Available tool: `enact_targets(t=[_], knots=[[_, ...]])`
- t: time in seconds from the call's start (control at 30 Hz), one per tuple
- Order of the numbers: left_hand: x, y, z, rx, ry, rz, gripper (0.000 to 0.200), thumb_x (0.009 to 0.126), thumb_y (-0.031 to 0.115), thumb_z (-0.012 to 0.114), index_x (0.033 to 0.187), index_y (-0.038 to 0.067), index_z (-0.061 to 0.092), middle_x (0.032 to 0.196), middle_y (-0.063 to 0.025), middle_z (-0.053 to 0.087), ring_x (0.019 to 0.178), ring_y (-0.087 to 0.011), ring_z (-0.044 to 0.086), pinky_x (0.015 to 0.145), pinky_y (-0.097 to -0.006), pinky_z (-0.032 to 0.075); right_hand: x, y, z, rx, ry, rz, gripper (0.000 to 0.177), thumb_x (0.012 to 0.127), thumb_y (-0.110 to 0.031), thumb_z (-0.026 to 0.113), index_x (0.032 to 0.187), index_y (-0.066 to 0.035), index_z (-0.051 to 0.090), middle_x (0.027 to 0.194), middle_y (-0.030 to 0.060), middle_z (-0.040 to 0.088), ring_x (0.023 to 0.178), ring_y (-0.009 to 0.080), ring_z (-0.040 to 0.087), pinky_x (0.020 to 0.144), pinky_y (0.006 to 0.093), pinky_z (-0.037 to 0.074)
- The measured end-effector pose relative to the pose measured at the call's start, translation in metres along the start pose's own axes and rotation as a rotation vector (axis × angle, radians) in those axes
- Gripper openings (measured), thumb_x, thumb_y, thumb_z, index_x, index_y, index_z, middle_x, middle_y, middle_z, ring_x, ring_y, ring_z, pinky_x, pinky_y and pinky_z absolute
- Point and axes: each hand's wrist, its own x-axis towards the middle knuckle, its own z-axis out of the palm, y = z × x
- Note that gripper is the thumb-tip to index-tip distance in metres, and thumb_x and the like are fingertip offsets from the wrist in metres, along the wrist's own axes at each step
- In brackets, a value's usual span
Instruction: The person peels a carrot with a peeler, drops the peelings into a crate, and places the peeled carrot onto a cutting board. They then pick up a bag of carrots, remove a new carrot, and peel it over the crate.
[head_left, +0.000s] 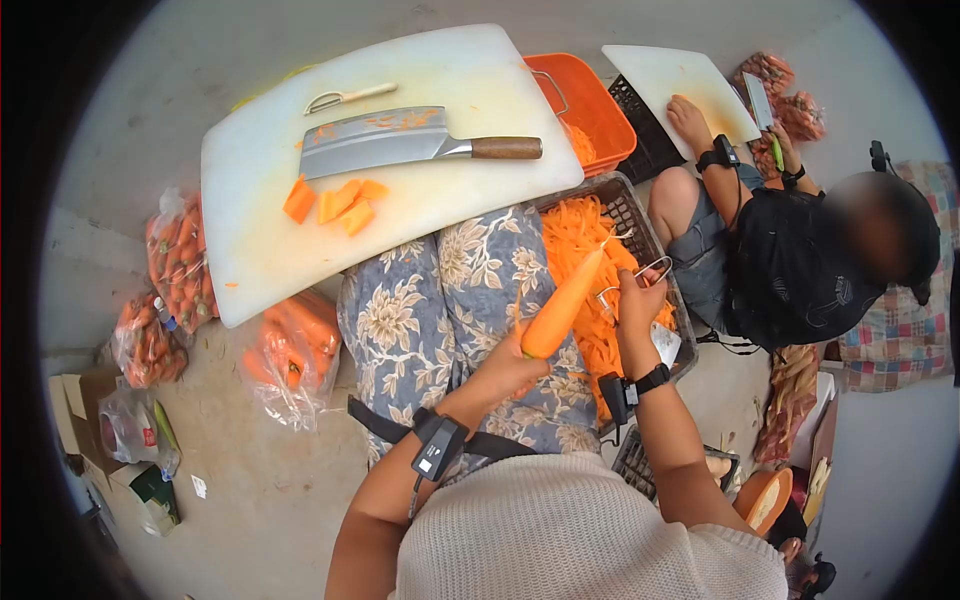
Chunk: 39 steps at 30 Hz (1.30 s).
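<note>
Showing bagged carrots (180,260) just left of the cutting board (250,230); on the board, carrot chunks (335,200) and a cleaver (400,140). Clasping the lower end of a carrot (560,305) in the closed left hand (505,365), just below the board's right end. Holding that carrot tilted, tip up, over a crate (630,205) of peelings right of the board. Pinching a peeler (650,270) in the closed right hand (640,305), blade just beside the carrot's upper part. Showing, further right of the board, another person (800,260) working.

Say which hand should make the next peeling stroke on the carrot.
Right, probably. The right hand holds the peeler beside the upper part of the carrot. The left hand is busy gripping its thick lower end.
</note>
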Motion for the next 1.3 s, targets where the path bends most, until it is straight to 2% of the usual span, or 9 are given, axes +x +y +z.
enact_targets(t=[0.03, 0.23, 0.3, 0.63, 1.0, 1.1, 1.13, 1.23, 1.3], knots=[[0.001, 0.000, 0.001, 0.001, -0.002, -0.005, 0.060, 0.074, -0.002, 0.056, 0.127, 0.007, 0.030, 0.070, -0.0012, 0.048, 0.035, -0.0039, 0.036, 0.033, -0.0189, 0.027, -0.019, -0.024, 0.006, 0.035, 0.027, -0.198, 0.031, 0.072, -0.002, 0.064, 0.095, 0.000, 0.044, 0.096, 0.0090, 0.050, 0.083, 0.0141, 0.051, 0.073, 0.0272, 0.043], [0.003, 0.001, 0.002, -0.029, 0.000, 0.017, 0.063, 0.071, -0.002, 0.055, 0.129, 0.007, 0.031, 0.063, 0.0001, 0.047, 0.036, -0.0047, 0.037, 0.032, -0.0201, 0.028, -0.106, -0.097, 0.031, 0.006, -0.184, -0.445, 0.050, 0.072, -0.004, 0.065, 0.114, 0.006, 0.039, 0.107, 0.0114, 0.043, 0.099, 0.0206, 0.045, 0.087, 0.0319, 0.038], [0.002, 0.002, 0.003, -0.069, -0.008, 0.067, 0.066, 0.071, -0.003, 0.054, 0.131, 0.007, 0.029, 0.063, -0.0004, 0.048, 0.036, -0.0050, 0.039, 0.032, -0.0199, 0.029, -0.113, -0.097, 0.036, -0.318, -0.288, -0.555, 0.068, 0.069, -0.005, 0.066, 0.124, 0.011, 0.030, 0.105, 0.0171, 0.041, 0.105, 0.0273, 0.043, 0.090, 0.0370, 0.036], [0.014, -0.005, 0.004, -0.053, 0.024, 0.105, 0.053, 0.074, -0.002, 0.055, 0.124, 0.005, 0.036, 0.060, 0.0008, 0.047, 0.035, -0.0045, 0.037, 0.032, -0.0190, 0.028, -0.081, -0.074, 0.050, -0.390, -0.274, -0.628, 0.041, 0.069, -0.011, 0.067, 0.098, 0.006, 0.043, 0.109, 0.0231, 0.040, 0.108, 0.0381, 0.039, 0.093, 0.0427, 0.032], [0.013, 0.002, 0.005, -0.045, 0.037, 0.058, 0.052, 0.072, 0.000, 0.053, 0.120, 0.005, 0.035, 0.062, -0.0009, 0.045, 0.036, -0.0068, 0.037, 0.032, -0.0218, 0.030, -0.021, -0.055, 0.066, -0.461, -0.221, -0.352, 0.040, 0.066, -0.022, 0.072, 0.091, 0.002, 0.051, 0.114, 0.0199, 0.046, 0.108, 0.0312, 0.045, 0.091, 0.0388, 0.035], [0.015, -0.003, 0.004, -0.045, 0.045, 0.050, 0.054, 0.072, -0.001, 0.053, 0.122, 0.005, 0.034, 0.062, -0.0005, 0.045, 0.036, -0.0065, 0.036, 0.032, -0.0217, 0.030, -0.004, -0.047, 0.068, -0.564, -0.145, -0.481, 0.038, 0.066, -0.021, 0.072, 0.085, 0.003, 0.050, 0.098, 0.0181, 0.052, 0.090, 0.0259, 0.055, 0.076, 0.0361, 0.044], [0.014, -0.004, 0.004, -0.040, 0.048, 0.049, 0.054, 0.072, -0.001, 0.053, 0.122, 0.005, 0.034, 0.062, -0.0005, 0.045, 0.036, -0.0065, 0.036, 0.032, -0.0217, 0.030, 0.013, -0.043, 0.065, -0.535, -0.215, -0.280, 0.039, 0.066, -0.024, 0.071, 0.085, 0.003, 0.050, 0.099, 0.0202, 0.049, 0.094, 0.0303, 0.050, 0.081, 0.0374, 0.041], [0.014, -0.005, 0.005, 0.004, 0.050, 0.063, 0.055, 0.072, -0.001, 0.053, 0.123, 0.004, 0.033, 0.062, -0.0005, 0.045, 0.036, -0.0061, 0.036, 0.032, -0.0216, 0.030, 0.028, -0.024, 0.063, -0.523, -0.249, -0.144, 0.041, 0.064, -0.026, 0.072, 0.081, 0.005, 0.052, 0.090, 0.0215, 0.052, 0.089, 0.0323, 0.051, 0.078, 0.0383, 0.043], [0.014, -0.005, 0.005, -0.003, 0.031, 0.066, 0.058, 0.071, -0.001, 0.054, 0.125, 0.004, 0.033, 0.064, -0.0008, 0.045, 0.036, -0.0058, 0.037, 0.032, -0.0214, 0.030, 0.028, -0.026, 0.066, -0.435, -0.270, -0.123, 0.039, 0.063, -0.022, 0.072, 0.079, 0.008, 0.054, 0.082, 0.0197, 0.056, 0.072, 0.0283, 0.056, 0.062, 0.0377, 0.047]])
